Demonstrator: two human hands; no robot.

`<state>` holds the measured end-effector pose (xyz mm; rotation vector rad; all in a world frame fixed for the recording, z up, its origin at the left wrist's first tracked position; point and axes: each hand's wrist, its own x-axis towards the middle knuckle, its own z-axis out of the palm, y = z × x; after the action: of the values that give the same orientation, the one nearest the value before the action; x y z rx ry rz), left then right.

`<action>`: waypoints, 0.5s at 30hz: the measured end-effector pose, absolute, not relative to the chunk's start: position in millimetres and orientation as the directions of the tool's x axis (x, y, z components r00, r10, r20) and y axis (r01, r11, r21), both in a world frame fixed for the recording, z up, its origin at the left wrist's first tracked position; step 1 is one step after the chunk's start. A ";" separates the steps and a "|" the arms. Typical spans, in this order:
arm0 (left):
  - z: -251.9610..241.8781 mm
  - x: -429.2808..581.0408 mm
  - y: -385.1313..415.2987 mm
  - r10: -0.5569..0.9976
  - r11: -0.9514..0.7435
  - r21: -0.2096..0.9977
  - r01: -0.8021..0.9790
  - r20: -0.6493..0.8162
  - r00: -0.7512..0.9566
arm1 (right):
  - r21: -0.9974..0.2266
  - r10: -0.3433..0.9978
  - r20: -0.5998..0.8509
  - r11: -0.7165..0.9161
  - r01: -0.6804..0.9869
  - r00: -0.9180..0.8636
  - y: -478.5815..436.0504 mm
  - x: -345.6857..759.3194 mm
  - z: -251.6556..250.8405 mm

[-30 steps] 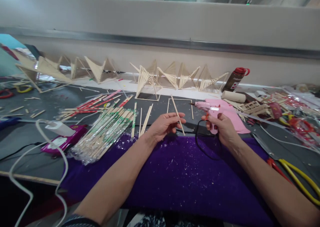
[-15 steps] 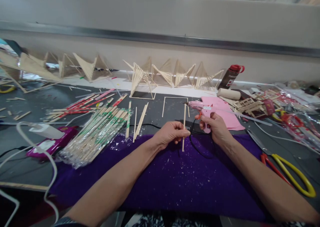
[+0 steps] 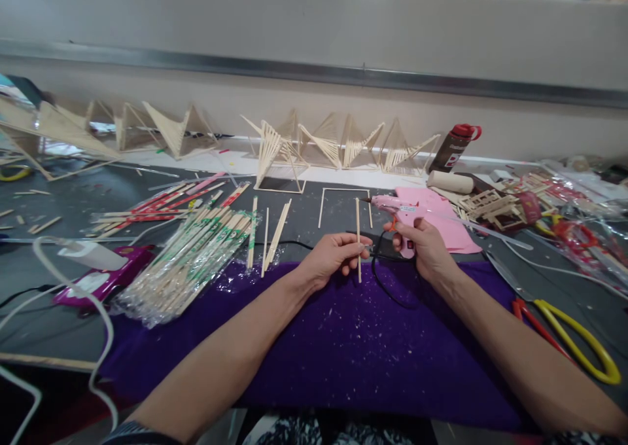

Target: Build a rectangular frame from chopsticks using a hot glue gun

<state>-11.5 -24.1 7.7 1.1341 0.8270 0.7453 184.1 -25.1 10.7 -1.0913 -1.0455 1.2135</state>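
Note:
Near the middle, my left hand [image 3: 333,256] pinches a thin wooden stick [image 3: 358,222] that points away from me. My right hand [image 3: 422,243] is wrapped round a pink glue gun [image 3: 400,211], its dark nozzle beside the far end of the stick. Behind them a three-sided stick frame [image 3: 346,190] lies on the dark table. A glue stick [image 3: 485,231] sticks out of the back of the gun. Under my forearms spreads a purple cloth [image 3: 338,347].
Wrapped chopsticks [image 3: 196,255] and a magenta device [image 3: 105,281] lie left. Stick structures [image 3: 318,145] line the wall. To the right are a bottle [image 3: 454,147], pink sheet [image 3: 454,226], large scissors [image 3: 574,340] and a pile of sticks [image 3: 500,206].
The stick in my left hand has shifted slightly left and away from me. My left fingers have changed their hold on it. The glue gun has hardly moved.

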 end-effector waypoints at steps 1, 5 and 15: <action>7.8 -12.4 -23.4 0.850 0.254 0.963 -0.091 -0.178 0.496 | -0.984 0.997 0.024 0.037 -0.176 0.074 -24.5 184.9 10.4; 11.5 -17.4 -20.8 0.874 0.215 0.973 -0.087 -0.152 0.461 | -0.982 0.997 0.025 0.038 -0.186 0.073 -22.8 187.1 9.6; 17.9 -30.5 -11.1 0.937 0.168 0.976 -0.139 -0.115 0.329 | -0.983 0.998 0.018 0.029 -0.181 0.067 -23.9 186.3 9.7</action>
<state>-30.5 -11.1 17.9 1.1222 0.9189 0.9434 186.3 -23.9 9.7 -1.0873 -1.0382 1.2253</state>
